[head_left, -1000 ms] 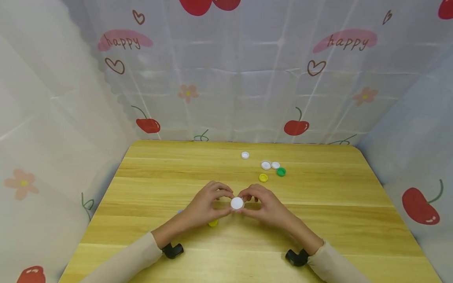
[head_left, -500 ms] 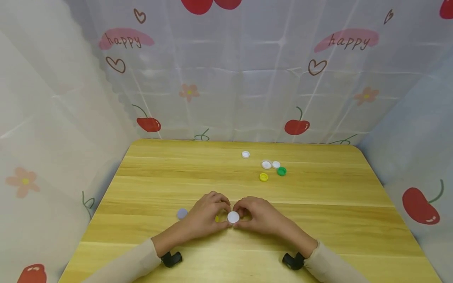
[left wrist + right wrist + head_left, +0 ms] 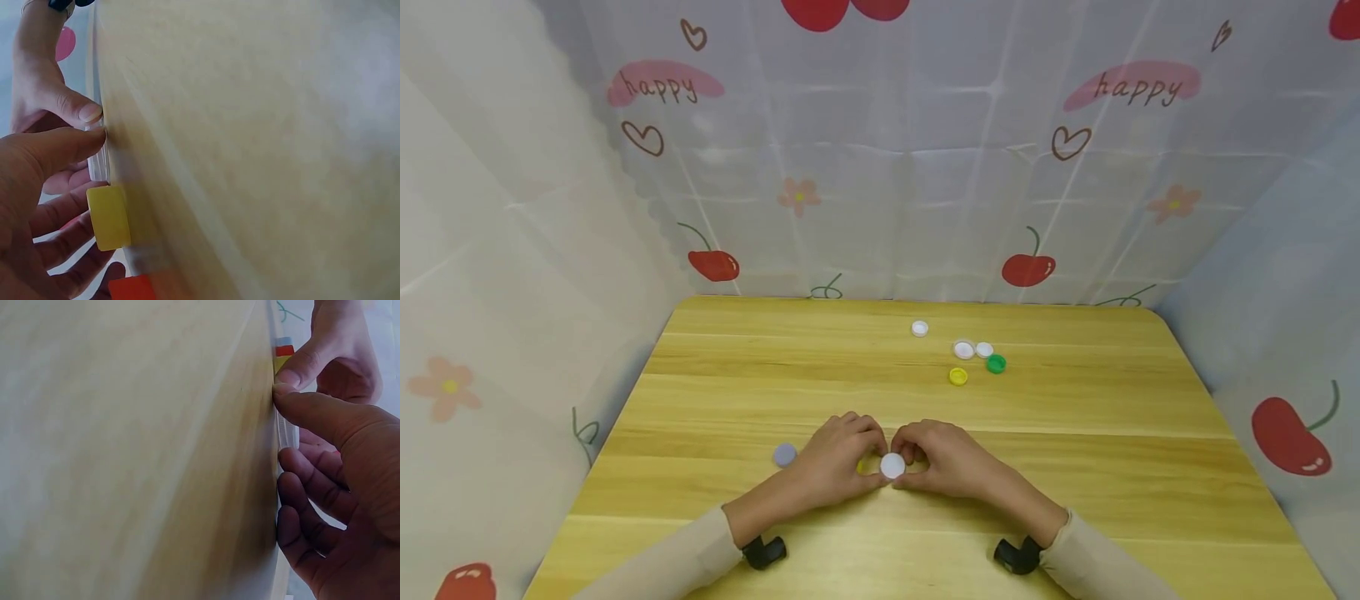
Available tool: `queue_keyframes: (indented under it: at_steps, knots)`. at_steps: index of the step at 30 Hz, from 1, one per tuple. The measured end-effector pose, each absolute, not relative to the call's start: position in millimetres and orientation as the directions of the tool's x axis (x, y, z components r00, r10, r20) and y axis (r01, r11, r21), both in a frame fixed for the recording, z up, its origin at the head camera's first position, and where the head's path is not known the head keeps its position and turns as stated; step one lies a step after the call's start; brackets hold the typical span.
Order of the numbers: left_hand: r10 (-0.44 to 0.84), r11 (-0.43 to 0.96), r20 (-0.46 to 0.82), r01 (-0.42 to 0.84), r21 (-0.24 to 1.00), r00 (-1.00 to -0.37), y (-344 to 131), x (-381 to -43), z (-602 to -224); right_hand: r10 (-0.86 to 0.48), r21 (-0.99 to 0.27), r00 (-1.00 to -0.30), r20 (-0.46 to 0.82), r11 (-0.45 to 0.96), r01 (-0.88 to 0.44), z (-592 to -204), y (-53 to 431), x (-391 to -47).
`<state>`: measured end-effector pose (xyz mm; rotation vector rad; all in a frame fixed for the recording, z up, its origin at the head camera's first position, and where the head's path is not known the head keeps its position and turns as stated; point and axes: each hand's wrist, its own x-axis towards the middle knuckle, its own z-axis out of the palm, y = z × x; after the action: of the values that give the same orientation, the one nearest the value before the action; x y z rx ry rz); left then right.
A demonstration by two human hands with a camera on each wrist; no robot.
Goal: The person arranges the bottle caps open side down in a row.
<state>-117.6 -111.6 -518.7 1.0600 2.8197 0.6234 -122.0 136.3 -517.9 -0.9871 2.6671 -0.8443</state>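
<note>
A round white cap (image 3: 892, 466) is down at the tabletop, between the two hands. My left hand (image 3: 835, 460) pinches its left side with thumb and fingers, and my right hand (image 3: 951, 460) pinches the right side. In the left wrist view the white cap (image 3: 98, 162) shows clear, ridged sides below the thumbs. A yellow cap (image 3: 109, 217) stands right beside it, close to my left fingers, with a red cap (image 3: 132, 287) beyond. From the head, only a sliver of the yellow cap (image 3: 861, 467) shows, and the left hand hides the red one. A lavender cap (image 3: 786, 455) lies left of that hand.
Farther back on the wooden table (image 3: 737, 358) lie a lone white cap (image 3: 920, 328), two white caps side by side (image 3: 973, 350), a green cap (image 3: 996, 363) and a yellow cap (image 3: 958, 377). Printed curtains (image 3: 880, 167) enclose the table at the back and sides.
Both hands have brought the white cap down and slightly left, toward the near side, to the tabletop beside the yellow cap. The lavender cap has come into fuller view.
</note>
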Motion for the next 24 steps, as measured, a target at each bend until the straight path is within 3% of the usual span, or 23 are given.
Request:
queue_keyframes:
  at_steps: [16, 20, 24]
  knots:
    - [0.661, 0.681, -0.044, 0.574, 0.455, -0.749, -114, -126, -508, -0.648, -0.688, -0.762, -0.012, 0.558, -0.464, -513, 141, -121]
    - [0.686, 0.651, -0.106, 0.543, 0.53, -0.72, -111, -143, -503, -0.626, -0.709, -0.78, -0.025, 0.56, -0.427, -510, 152, -125]
    - [0.686, 0.6, -0.142, 0.443, 0.667, -0.714, -93, -172, -501, -0.532, -0.719, -0.846, -0.013, 0.593, -0.362, -507, 174, -136]
